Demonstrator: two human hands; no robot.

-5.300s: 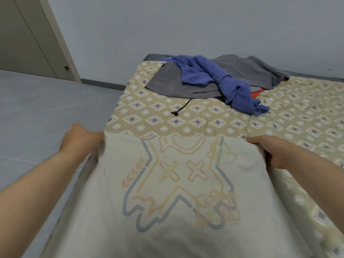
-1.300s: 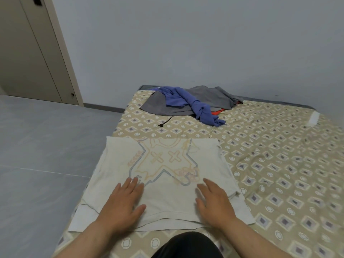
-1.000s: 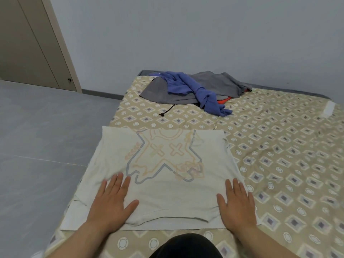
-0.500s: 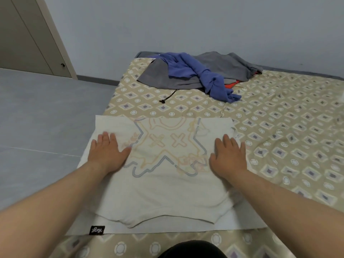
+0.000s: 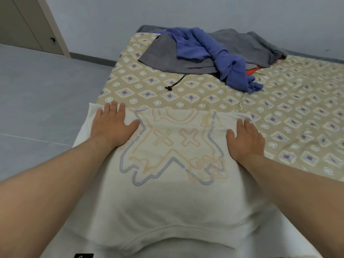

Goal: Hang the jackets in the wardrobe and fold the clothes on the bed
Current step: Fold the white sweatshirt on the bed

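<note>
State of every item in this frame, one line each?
Cream printed T-shirt: folded over, flat on the bed's near end.
Left hand: open, pressing flat on the T-shirt's far left corner.
Right hand: open, flat on its far right corner.
Grey garment: unfolded, spread at the far end.
Blue garment: crumpled on the grey one.
Orange item: mostly hidden under the pile.
Beige door: shut.

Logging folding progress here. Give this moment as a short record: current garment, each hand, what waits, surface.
current garment: cream printed T-shirt, lying flat, print up
left hand: rests flat near its far left corner
right hand: rests flat near its far right corner
waiting: crumpled blue garment on grey garment, at bed's far end
surface: patterned bed sheet
</note>
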